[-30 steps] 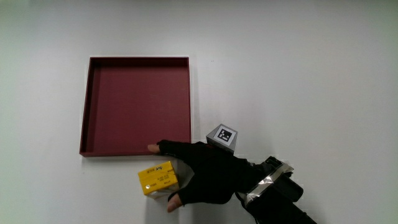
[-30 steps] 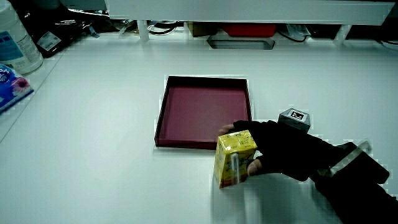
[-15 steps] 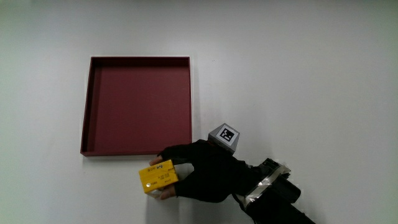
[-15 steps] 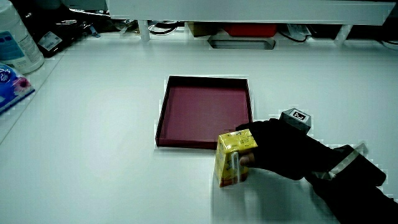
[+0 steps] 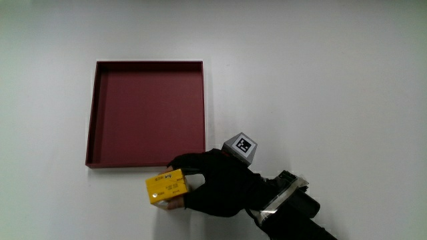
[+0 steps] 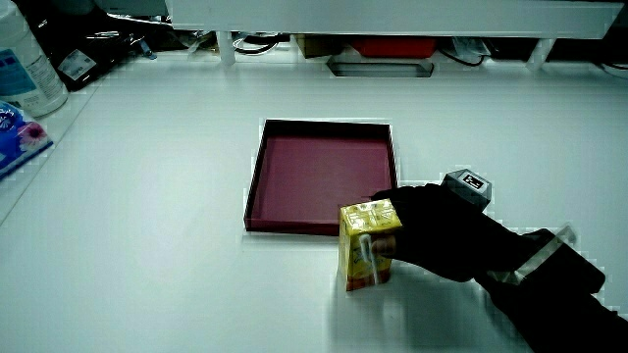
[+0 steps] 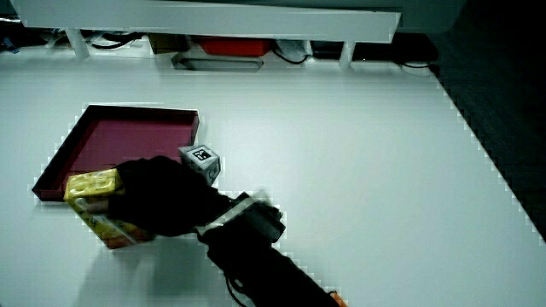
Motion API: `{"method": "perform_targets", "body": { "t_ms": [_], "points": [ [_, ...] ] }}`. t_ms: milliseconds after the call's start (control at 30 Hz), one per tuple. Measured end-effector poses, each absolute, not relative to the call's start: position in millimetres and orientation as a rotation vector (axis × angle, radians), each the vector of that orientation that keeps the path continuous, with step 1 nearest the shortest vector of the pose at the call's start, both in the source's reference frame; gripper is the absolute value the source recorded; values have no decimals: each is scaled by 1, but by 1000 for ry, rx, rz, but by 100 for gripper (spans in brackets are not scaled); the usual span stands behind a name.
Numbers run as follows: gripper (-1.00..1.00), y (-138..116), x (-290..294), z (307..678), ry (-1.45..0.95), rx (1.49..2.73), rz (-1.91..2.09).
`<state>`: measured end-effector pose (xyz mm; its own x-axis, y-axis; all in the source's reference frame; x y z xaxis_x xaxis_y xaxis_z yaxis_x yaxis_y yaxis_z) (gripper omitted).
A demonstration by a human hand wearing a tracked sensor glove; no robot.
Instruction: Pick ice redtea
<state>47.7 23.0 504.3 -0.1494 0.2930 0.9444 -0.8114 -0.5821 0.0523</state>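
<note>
The ice redtea is a small yellow drink carton (image 5: 166, 189), upright, just nearer to me than the dark red tray (image 5: 97, 113). In both side views the carton (image 6: 367, 244) (image 7: 101, 208) shows between the tray's near edge and me. My gloved hand (image 5: 217, 183) wraps its fingers around the carton's side, shut on it. The patterned cube (image 5: 241, 147) sits on the back of the hand. In a side view the carton leans a little and seems slightly off the table (image 7: 367, 153). The forearm (image 6: 549, 275) runs back toward me.
The tray (image 6: 324, 172) holds nothing. A white bottle (image 6: 27, 61) and a blue-pink packet (image 6: 18, 132) stand at the table's edge in a side view. A low partition (image 7: 205, 17) with boxes and cables under it closes the table.
The hand's spread fingers have closed around the carton. The carton has shifted slightly away from the forearm and appears tilted now.
</note>
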Motion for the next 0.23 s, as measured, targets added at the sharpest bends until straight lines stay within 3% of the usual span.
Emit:
{"method": "perform_targets", "body": {
  "t_ms": [233],
  "points": [
    [100,2,52,473,-643,1447,1966]
  ]
}}
